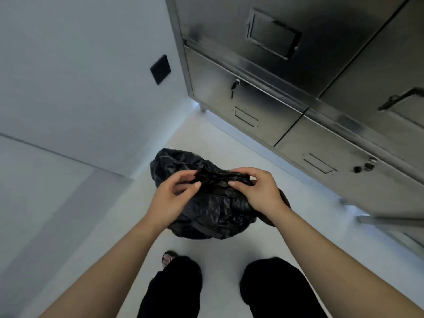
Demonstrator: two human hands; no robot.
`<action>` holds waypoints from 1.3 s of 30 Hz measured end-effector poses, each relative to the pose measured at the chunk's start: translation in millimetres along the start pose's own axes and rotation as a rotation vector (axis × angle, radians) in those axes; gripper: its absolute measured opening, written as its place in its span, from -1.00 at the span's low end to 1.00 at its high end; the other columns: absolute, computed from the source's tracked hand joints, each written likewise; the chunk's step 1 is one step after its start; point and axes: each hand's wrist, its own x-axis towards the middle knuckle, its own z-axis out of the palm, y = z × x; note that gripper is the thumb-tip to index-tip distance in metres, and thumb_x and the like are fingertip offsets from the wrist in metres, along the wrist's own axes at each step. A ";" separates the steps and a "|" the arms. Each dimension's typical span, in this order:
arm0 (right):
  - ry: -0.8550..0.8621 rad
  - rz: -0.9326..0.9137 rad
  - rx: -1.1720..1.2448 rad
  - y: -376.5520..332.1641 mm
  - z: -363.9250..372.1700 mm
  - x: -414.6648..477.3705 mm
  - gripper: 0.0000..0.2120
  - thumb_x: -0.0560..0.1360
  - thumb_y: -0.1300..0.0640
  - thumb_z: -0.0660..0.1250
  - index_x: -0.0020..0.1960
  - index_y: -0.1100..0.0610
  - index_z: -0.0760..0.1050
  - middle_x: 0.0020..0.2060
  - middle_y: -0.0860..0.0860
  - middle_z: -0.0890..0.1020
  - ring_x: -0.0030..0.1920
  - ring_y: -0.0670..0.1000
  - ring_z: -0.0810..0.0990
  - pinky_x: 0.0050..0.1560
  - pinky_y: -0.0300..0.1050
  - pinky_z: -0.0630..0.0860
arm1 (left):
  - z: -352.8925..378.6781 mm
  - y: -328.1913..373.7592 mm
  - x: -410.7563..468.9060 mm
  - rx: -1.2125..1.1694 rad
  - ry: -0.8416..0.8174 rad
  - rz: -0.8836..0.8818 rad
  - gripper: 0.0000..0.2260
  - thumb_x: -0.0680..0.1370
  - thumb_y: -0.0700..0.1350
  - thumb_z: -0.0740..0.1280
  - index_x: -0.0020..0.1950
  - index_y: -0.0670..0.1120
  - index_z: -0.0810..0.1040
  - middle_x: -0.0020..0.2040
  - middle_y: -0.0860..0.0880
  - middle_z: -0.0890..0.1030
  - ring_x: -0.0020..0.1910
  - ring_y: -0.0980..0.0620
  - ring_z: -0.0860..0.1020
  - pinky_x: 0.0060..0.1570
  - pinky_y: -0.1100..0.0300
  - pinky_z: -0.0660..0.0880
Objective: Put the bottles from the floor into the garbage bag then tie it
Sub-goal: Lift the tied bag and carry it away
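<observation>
Reaching out and down with both bare forearms, the person has the left hand (171, 198) and the right hand (259, 191) meeting over the crinkly black plastic garbage bag (206, 210). Each hand pinches a bunched bit of the bag's gathered top between thumb and fingers, so both are gripping plastic. The bag sits right under the hands, above the pale floor (220, 138), near the steel cabinet (298, 65).

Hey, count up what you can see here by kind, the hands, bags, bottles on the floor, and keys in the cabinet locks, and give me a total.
Hands: 2, left hand and right hand, both gripping the bag
Garbage bag: 1, black
Bottles on the floor: 0 visible
Keys in cabinet locks: 2, and
Total: 5
</observation>
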 end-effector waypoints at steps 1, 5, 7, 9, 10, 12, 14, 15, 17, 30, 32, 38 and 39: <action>0.019 0.009 0.000 -19.8 -8.1 -13.1 -0.83 0.35 0.18 0.50 -0.06 0.05 0.66 -0.08 -0.08 0.68 0.00 -0.14 0.60 0.06 -0.32 0.47 | -5.3 22.8 -12.5 0.012 -0.004 0.001 -0.77 0.40 0.17 0.39 0.05 0.34 0.54 0.10 0.14 0.61 0.01 0.27 0.59 -0.01 0.35 0.45; 0.099 0.051 0.016 -82.5 -39.8 -64.6 -0.83 0.35 0.21 0.50 -0.13 -0.02 0.64 -0.15 -0.14 0.67 -0.08 -0.20 0.59 -0.02 -0.37 0.47 | -20.4 105.2 -50.9 0.010 -0.001 0.022 -0.78 0.46 0.07 0.39 0.07 0.33 0.53 0.07 0.17 0.62 0.01 0.28 0.59 -0.09 0.43 0.45; 0.154 0.069 0.033 -104.6 -56.4 -89.2 -0.77 0.34 0.22 0.50 -0.21 -0.11 0.61 -0.20 -0.20 0.65 -0.14 -0.29 0.58 -0.10 -0.44 0.47 | -23.6 140.8 -64.4 -0.001 -0.017 0.042 -0.78 0.47 0.04 0.39 0.07 0.28 0.54 0.07 0.15 0.62 0.01 0.25 0.59 -0.04 0.38 0.43; 0.185 0.078 0.032 -115.3 -66.6 -107.8 -0.74 0.34 0.23 0.50 -0.24 -0.14 0.59 -0.21 -0.23 0.65 -0.17 -0.35 0.56 -0.17 -0.50 0.43 | -23.3 163.6 -70.2 -0.009 -0.037 0.059 -0.79 0.47 0.02 0.39 0.06 0.27 0.55 0.07 0.16 0.61 0.00 0.26 0.59 -0.05 0.41 0.42; 0.210 0.080 0.027 -123.1 -73.0 -118.2 -0.74 0.34 0.23 0.50 -0.24 -0.13 0.59 -0.21 -0.24 0.65 -0.16 -0.35 0.56 -0.18 -0.51 0.41 | -22.9 177.6 -73.4 -0.011 -0.056 0.079 -0.80 0.47 0.02 0.39 0.05 0.27 0.55 0.06 0.16 0.62 0.00 0.27 0.59 -0.06 0.42 0.42; 0.283 0.096 0.034 -135.6 -81.9 -141.0 -0.77 0.35 0.24 0.50 -0.22 -0.10 0.60 -0.21 -0.24 0.64 -0.14 -0.31 0.56 -0.18 -0.53 0.40 | -21.1 199.5 -78.6 0.006 -0.108 0.124 -0.80 0.48 0.02 0.38 0.07 0.24 0.55 0.06 0.17 0.61 -0.01 0.26 0.59 -0.04 0.37 0.42; 0.374 0.108 0.060 -147.6 -89.3 -164.8 -0.80 0.35 0.24 0.49 -0.20 -0.07 0.61 -0.20 -0.22 0.64 -0.11 -0.29 0.56 -0.16 -0.52 0.41 | -17.0 216.7 -81.9 0.062 -0.180 0.178 -0.79 0.49 0.03 0.36 0.12 0.20 0.54 0.09 0.17 0.60 0.05 0.20 0.58 0.05 0.28 0.43; 0.425 0.113 0.070 -151.8 -92.6 -176.9 -0.80 0.36 0.23 0.49 -0.19 -0.06 0.61 -0.19 -0.22 0.64 -0.10 -0.28 0.56 -0.14 -0.50 0.42 | -14.4 223.1 -82.8 0.110 -0.226 0.209 -0.76 0.49 0.06 0.34 0.16 0.18 0.53 0.11 0.18 0.59 0.10 0.18 0.56 0.10 0.24 0.43; 0.546 0.123 0.096 -157.3 -101.1 -202.6 -0.82 0.37 0.21 0.49 -0.16 -0.06 0.61 -0.16 -0.22 0.63 -0.10 -0.27 0.57 -0.14 -0.49 0.43 | -5.6 234.4 -83.8 0.245 -0.325 0.304 -0.70 0.49 0.12 0.31 0.22 0.16 0.50 0.18 0.19 0.55 0.17 0.19 0.50 0.15 0.22 0.38; 1.165 0.154 0.136 -171.2 -184.8 -367.5 -0.82 0.36 0.16 0.49 -0.05 0.00 0.64 -0.13 -0.11 0.67 -0.05 -0.06 0.62 0.03 -0.20 0.50 | 113.3 347.6 -132.1 0.745 -0.819 1.036 -0.42 0.40 0.40 0.09 0.33 0.15 0.39 0.31 0.15 0.44 0.28 0.14 0.40 0.19 0.24 0.31; 1.231 0.140 0.107 -173.7 -204.3 -389.3 -0.83 0.37 0.15 0.49 -0.07 -0.03 0.63 -0.18 -0.22 0.64 -0.09 -0.12 0.60 -0.02 -0.29 0.47 | 137.5 364.3 -145.3 0.772 -0.863 1.121 -0.38 0.39 0.42 0.06 0.34 0.15 0.38 0.30 0.14 0.44 0.28 0.14 0.41 0.23 0.17 0.37; 1.424 0.085 0.098 -168.6 -273.9 -469.0 -0.81 0.36 0.15 0.50 -0.13 -0.12 0.60 -0.21 -0.25 0.63 -0.18 -0.37 0.56 -0.16 -0.54 0.38 | 216.9 397.0 -190.0 0.774 -0.968 1.291 -0.36 0.37 0.47 0.04 0.32 0.16 0.38 0.25 0.16 0.45 0.25 0.14 0.42 0.21 0.19 0.38; 1.454 0.068 0.097 -165.7 -286.2 -484.2 -0.80 0.36 0.16 0.50 -0.14 -0.12 0.60 -0.19 -0.20 0.65 -0.15 -0.32 0.58 -0.09 -0.49 0.42 | 230.0 399.3 -198.0 0.775 -0.977 1.308 -0.36 0.37 0.46 0.05 0.32 0.16 0.39 0.25 0.16 0.45 0.25 0.13 0.42 0.19 0.21 0.37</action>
